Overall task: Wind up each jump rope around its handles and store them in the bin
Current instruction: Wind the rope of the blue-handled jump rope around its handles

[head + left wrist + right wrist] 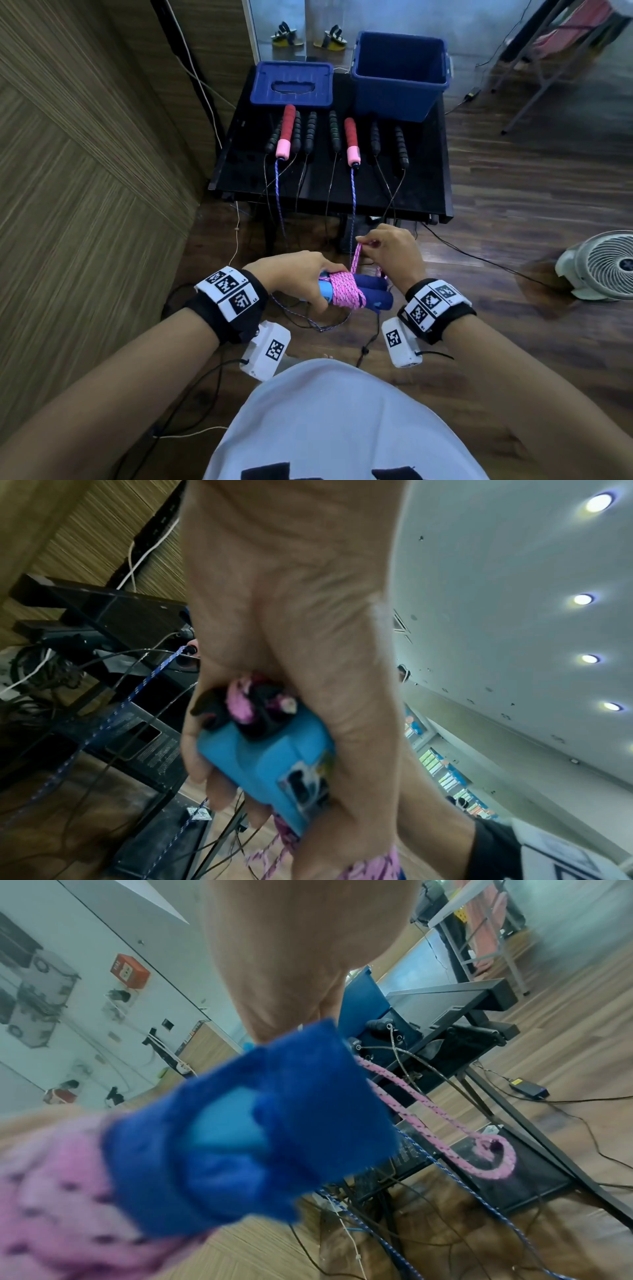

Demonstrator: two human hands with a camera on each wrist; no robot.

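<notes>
My left hand grips the two blue handles of a jump rope side by side, in front of my waist. Pink rope is coiled tightly around the middle of the handles. My right hand pinches the loose end of the pink rope just above the coil. In the left wrist view the light blue handle ends sit inside my curled fingers. The right wrist view shows the blurred dark blue foam grips and the pink rope's free end curling. The blue bin stands open on the table's far right.
On the black table lie a red and pink handled rope and several black-handled ropes, their cords hanging over the front edge. The bin's blue lid lies far left. A fan stands on the floor at right.
</notes>
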